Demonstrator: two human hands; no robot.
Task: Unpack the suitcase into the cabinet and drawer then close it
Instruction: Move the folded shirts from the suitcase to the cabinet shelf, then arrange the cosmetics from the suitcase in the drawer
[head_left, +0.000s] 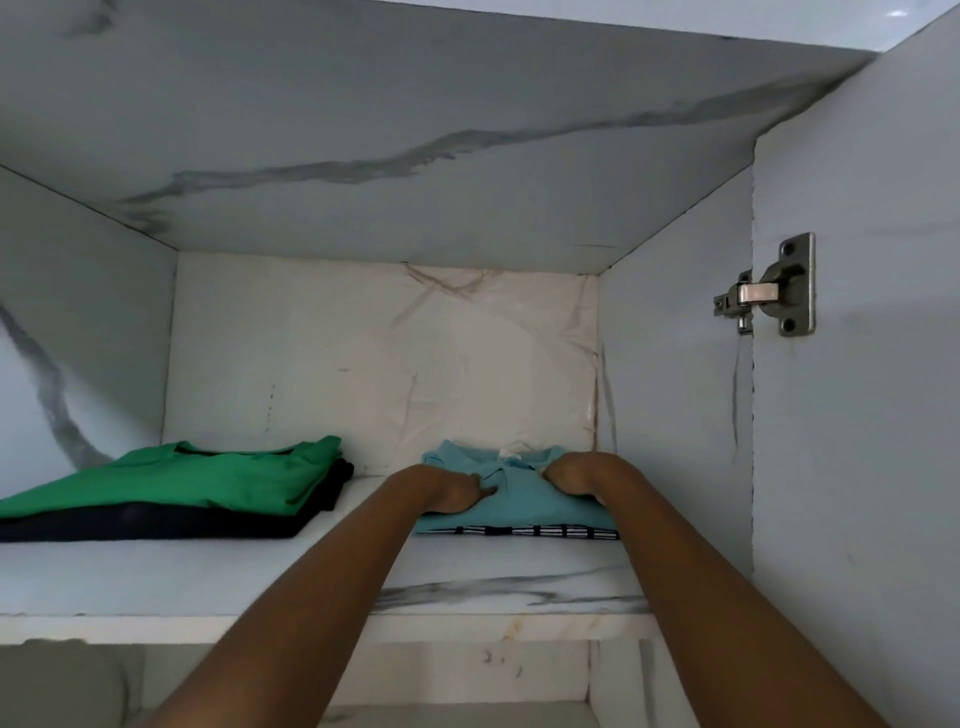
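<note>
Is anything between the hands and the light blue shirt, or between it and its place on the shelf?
Nothing visible. The left hand and right hand hold the light blue shirt on the shelf; the green shirt lies apart at left.

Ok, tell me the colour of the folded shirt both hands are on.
The shirt is light teal, clearest in the head view.

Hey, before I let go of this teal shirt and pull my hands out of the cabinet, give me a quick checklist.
1. Teal polo shirt fully on the shelf: ok.
2. Striped garment lies flat beneath it: ok.
3. Gap to the green shirt stack: ok.
4. Left hand and right hand released: not ok, both grip the shirt.
5. Suitcase emptied: cannot tell, not in view.
</note>
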